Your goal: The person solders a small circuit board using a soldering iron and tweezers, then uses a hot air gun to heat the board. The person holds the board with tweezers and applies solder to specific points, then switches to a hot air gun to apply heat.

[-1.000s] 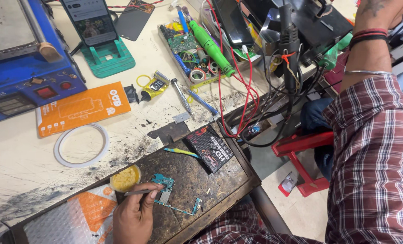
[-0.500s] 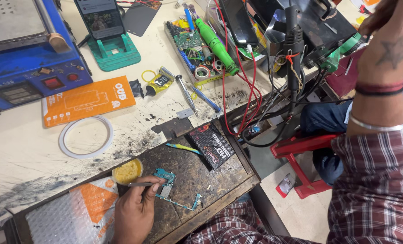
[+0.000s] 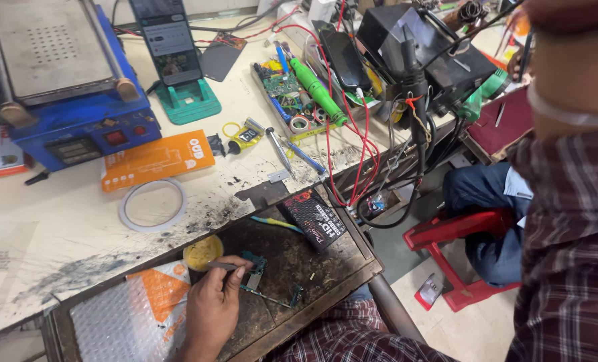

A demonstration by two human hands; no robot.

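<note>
Lying on the dark wooden tray (image 3: 312,258) just right of the left hand (image 3: 213,303), a small green circuit board (image 3: 253,271) is seen with its long axis running from upper left to lower right, away from the fingers. A thin metal tool (image 3: 222,266) is pinched between the fingers of that hand, which are closed on it, and its tip is pointed left, toward a round yellow tin (image 3: 202,253) just above the knuckles. The board is touched or nearly touched by the fingertips; which of the two cannot be told. Of the two hands, the left is clearly the nearer to the board. The right arm (image 3: 567,87) is raised far to the upper right, its hand cut off by the frame edge, so its state cannot be told. Beyond the board, a black packet (image 3: 316,220) is laid on the tray. Left of the hand, a bubble-wrap pouch (image 3: 128,318) is set. Farther up the worktop (image 3: 44,234), a white ring (image 3: 153,205) and an orange card (image 3: 157,159) are found.
</note>
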